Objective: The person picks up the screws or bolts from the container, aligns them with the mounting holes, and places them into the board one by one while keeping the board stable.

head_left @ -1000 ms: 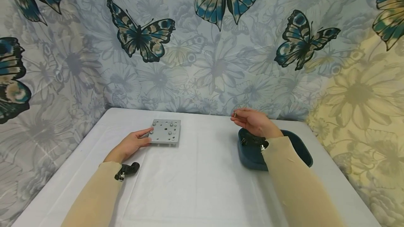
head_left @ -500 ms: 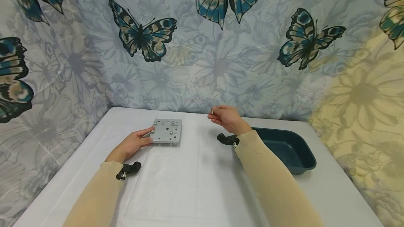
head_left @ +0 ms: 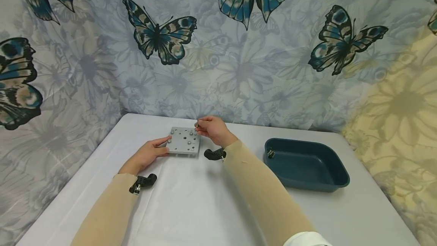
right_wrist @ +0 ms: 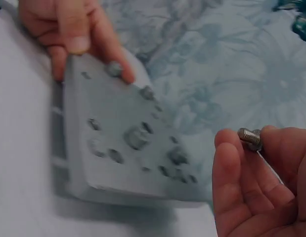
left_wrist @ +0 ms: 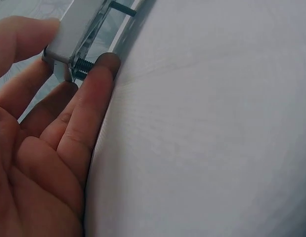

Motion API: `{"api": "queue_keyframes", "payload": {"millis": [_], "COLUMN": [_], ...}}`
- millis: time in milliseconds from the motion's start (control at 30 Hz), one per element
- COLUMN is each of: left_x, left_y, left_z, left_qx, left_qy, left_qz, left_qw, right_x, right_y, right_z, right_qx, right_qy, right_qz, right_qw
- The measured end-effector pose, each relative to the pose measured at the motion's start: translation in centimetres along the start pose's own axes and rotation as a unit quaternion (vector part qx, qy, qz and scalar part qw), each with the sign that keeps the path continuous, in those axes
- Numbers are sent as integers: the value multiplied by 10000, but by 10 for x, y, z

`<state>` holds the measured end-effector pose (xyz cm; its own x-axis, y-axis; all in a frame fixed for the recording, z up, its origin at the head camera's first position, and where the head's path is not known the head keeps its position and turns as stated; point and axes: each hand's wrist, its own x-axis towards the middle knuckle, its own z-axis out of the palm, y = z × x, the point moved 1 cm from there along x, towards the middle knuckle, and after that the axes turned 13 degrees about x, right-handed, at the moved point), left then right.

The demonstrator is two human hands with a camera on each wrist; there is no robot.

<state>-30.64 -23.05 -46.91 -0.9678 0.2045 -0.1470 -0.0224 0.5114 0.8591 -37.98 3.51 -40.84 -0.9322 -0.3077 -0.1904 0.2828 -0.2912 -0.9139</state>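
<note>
A silver metal plate (head_left: 177, 146) with rows of holes stands raised above the table on screws, whose threaded ends show beneath it in the left wrist view. Several screw heads sit in its top face. My left hand (head_left: 146, 155) grips the plate's left edge, thumb on the upper side and fingers at the side and below. Between thumb and fingertips, my right hand (head_left: 216, 130) pinches a short threaded screw (right_wrist: 250, 137). That hand is at the plate's far right corner, just above it. In the right wrist view the plate is blurred.
A dark blue-green plastic bin (head_left: 307, 185) stands on the right of the white-covered table (head_left: 191, 208), with a few small screws (head_left: 271, 153) at its left end. Behind the table hangs a butterfly-print cloth (head_left: 235, 82).
My right hand has moved left from over the bin to the plate, carrying the screw. The left hand keeps its grip on the plate. The view has shifted slightly.
</note>
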Motion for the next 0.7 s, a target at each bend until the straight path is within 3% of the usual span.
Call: {"api": "queue_keyframes", "payload": {"millis": [200,467,700], "left_x": [-2,0,3], "left_y": [3,-2,-2], "left_z": [-1,0,1], "left_qx": [117,99,129], "left_qy": [54,90,26], "left_qz": [-187,-307,-294], "left_qw": [9997,9994,9995], "right_x": [12,10,11], "right_y": [23,30,29], "right_z": [22,35,35], "right_qx": [-673,-2007,-2411], "right_qy": [-95,1,-75], "right_qz": [-236,-515,-524], "right_qw": [9974,9783,9691]}}
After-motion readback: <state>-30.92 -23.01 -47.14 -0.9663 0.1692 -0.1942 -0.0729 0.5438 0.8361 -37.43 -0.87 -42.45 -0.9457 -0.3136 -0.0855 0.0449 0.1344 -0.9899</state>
